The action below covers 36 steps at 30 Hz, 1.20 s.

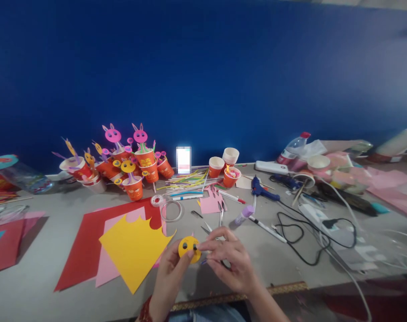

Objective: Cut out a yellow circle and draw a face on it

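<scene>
My left hand point(171, 270) pinches a round yellow paper face point(186, 255) between thumb and fingers, close to the table's front edge. Two dark round eyes show on the disc. My right hand point(232, 259) comes in from the right, its index fingertip touching the face at the right-hand eye. The other right fingers are bent and apart, with nothing visible held in them. Just beyond the hands lie scissors point(221, 217), partly hidden. A purple-capped glue stick point(244, 215) rests to their right. Left of my hands is a yellow sheet point(133, 250) with scalloped cut-outs.
Pink and red sheets point(79, 250) lie beneath the yellow one. Decorated paper cups point(133, 190) stand at back left. Tape rolls point(171, 211), pipe cleaners point(186, 181) and stacked cups point(230, 156) sit mid-table. A blue glue gun point(264, 193) and trailing black cord point(304, 257) occupy the right.
</scene>
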Available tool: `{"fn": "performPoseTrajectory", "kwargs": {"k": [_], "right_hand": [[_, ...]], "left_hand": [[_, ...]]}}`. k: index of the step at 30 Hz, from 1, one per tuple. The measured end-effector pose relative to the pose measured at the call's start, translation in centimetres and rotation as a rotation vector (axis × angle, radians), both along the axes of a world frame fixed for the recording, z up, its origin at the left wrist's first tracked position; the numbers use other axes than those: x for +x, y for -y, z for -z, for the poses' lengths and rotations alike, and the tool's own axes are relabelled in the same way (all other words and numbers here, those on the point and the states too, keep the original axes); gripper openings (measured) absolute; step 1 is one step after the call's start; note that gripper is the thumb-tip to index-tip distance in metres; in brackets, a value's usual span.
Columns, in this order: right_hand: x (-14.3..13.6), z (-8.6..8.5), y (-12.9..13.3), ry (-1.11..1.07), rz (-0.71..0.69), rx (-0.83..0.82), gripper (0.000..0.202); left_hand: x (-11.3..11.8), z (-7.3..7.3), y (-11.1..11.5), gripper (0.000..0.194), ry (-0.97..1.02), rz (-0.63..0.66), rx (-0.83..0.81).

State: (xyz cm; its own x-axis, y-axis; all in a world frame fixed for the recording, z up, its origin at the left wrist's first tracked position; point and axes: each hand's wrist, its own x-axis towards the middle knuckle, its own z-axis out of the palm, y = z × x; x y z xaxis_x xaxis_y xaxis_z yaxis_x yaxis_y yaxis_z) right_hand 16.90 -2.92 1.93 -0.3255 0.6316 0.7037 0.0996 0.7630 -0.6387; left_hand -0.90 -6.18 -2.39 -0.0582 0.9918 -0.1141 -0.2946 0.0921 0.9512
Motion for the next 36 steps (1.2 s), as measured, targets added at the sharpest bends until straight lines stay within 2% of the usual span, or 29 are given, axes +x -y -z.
{"fn": "performPoseTrajectory", "kwargs": {"k": [10,14,18,21,29,36], "right_hand": [[0.1,0.7,-0.3,-0.049,-0.012,-0.093,0.019],[-0.1,1.6,0.2,-0.190,-0.070,-0.317,0.010],[-0.7,3.3,1.0,-0.403,-0.134,-0.574,0.015],[-0.9,4.3,1.5,-0.512,-0.161,-0.696,0.015],[-1.2,4.5,2.4,-0.594,-0.134,-0.868,0.022],[-2.2,3.7,3.0,-0.749,-0.255,-1.019,0.025]], "left_hand": [[-0.2,-0.4,0.5,0.034,0.022,0.020,-0.029],[-0.2,-0.2,0.5,0.036,0.005,0.006,-0.016],[-0.1,-0.2,0.5,0.034,-0.030,0.001,0.006],[-0.1,-0.4,0.4,0.032,-0.064,0.003,0.039],[-0.3,-0.4,0.2,0.019,-0.482,-0.074,0.322],[-0.1,-0.7,-0.3,0.016,-0.737,-0.186,0.474]]}}
